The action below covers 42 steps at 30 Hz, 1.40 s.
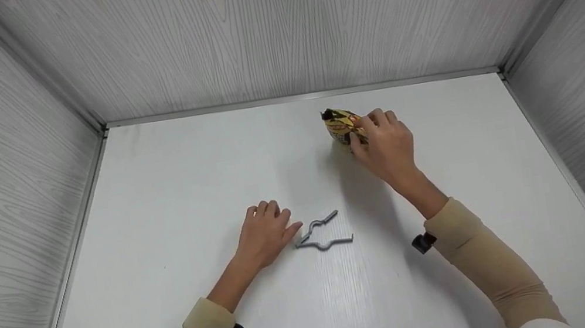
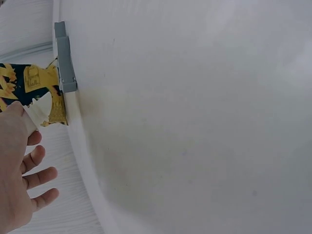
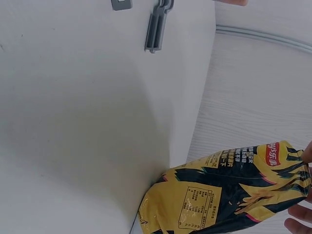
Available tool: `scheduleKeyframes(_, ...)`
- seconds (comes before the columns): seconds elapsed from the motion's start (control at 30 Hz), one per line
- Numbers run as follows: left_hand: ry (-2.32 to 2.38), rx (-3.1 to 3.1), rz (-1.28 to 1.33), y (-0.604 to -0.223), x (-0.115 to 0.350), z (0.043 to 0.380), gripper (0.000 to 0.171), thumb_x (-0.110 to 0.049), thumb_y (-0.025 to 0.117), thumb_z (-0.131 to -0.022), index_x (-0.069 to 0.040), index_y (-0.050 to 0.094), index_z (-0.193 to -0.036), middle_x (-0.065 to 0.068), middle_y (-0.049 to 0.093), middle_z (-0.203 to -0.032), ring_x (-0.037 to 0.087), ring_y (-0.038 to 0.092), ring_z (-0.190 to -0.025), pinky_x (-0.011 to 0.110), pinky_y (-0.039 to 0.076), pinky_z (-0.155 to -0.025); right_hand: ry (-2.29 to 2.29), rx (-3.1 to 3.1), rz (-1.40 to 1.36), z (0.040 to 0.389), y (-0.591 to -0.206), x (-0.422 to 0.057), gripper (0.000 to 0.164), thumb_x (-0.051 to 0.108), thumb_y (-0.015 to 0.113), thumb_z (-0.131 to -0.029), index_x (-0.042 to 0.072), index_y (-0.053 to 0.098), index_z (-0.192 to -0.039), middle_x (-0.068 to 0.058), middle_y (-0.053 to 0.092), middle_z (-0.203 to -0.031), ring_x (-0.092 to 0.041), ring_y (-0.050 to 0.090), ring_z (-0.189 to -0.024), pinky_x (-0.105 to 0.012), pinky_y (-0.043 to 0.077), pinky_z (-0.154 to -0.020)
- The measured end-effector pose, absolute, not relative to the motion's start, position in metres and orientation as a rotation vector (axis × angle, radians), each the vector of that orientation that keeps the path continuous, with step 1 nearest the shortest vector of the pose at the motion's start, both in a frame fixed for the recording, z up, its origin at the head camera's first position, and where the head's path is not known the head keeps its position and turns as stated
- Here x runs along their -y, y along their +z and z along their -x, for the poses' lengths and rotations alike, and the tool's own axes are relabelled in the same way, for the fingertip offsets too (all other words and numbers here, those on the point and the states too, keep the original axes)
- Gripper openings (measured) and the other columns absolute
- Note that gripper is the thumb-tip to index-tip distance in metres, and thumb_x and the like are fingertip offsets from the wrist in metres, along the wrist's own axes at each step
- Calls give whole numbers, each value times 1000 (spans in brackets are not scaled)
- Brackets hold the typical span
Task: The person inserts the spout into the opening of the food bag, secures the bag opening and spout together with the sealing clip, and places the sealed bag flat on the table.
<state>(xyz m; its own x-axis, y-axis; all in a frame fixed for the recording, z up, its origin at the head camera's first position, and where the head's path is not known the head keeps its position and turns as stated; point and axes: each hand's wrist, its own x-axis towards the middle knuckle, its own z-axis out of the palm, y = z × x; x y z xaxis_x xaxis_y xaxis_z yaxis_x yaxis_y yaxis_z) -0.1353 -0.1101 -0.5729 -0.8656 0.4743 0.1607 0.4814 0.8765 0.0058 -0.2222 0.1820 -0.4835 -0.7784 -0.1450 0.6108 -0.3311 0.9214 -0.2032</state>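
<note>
My right hand (image 1: 386,143) grips a yellow and black chip bag (image 3: 204,190) by its crumpled end, with the bag tilted above the white table. Between thumb and index finger, my left hand (image 1: 263,233) pinches a small white piece with a ridged edge (image 2: 41,108); the head view barely shows it. Its other fingers are loosely bent. Just right of that hand lies a grey hinged bag clip (image 1: 325,244), spread in a V, each arm with a rounded bulge in the middle. In the left wrist view, one end of the clip (image 2: 66,61) hides part of the bag.
The white tabletop (image 1: 181,171) ends at a metal strip (image 1: 258,103) along the back. Grey wood-grain panels (image 1: 269,25) stand behind it and on both sides. Dark wrist devices (image 1: 423,242) stick out from the beige sleeves.
</note>
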Motion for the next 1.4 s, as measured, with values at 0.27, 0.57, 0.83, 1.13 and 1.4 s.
scheduleKeyframes(0.27,-105,2890,749,-572,110,135,46,-53,48,-109,-12,68,-113,11,67,-116,30,64,-114,48,53,-102,383,2408,-315,227,-484,-172,19,22,72,-96,5,75,-104,-18,71,-101,-38,69,-92,-51,58,-69)
scheduleKeyframes(0.57,-138,2911,744,-571,110,135,46,-53,47,-110,-12,67,-112,11,66,-116,30,62,-113,49,53,-102,466,2415,-266,234,-486,-167,17,23,72,-98,7,75,-102,-17,70,-104,-37,67,-93,-50,57,-72)
scheduleKeyframes(0.83,-132,2927,745,-569,111,136,46,-52,47,-110,-11,67,-112,12,66,-116,31,62,-114,49,53,-103,443,2395,-257,236,-489,-167,18,23,72,-98,5,74,-99,-17,70,-102,-38,67,-93,-51,57,-73)
scheduleKeyframes(1.13,-145,2890,745,-568,113,137,45,-51,49,-109,-10,67,-109,12,66,-112,31,63,-110,49,54,-100,414,2366,-283,237,-489,-172,19,24,72,-99,5,74,-98,-16,70,-99,-37,68,-89,-50,58,-70)
scheduleKeyframes(1.4,-158,2830,737,-567,114,138,44,-51,52,-108,-10,68,-107,12,66,-108,30,64,-106,49,53,-98,422,2344,-310,235,-488,-174,18,24,71,-99,6,74,-97,-16,70,-99,-37,68,-91,-53,57,-77)
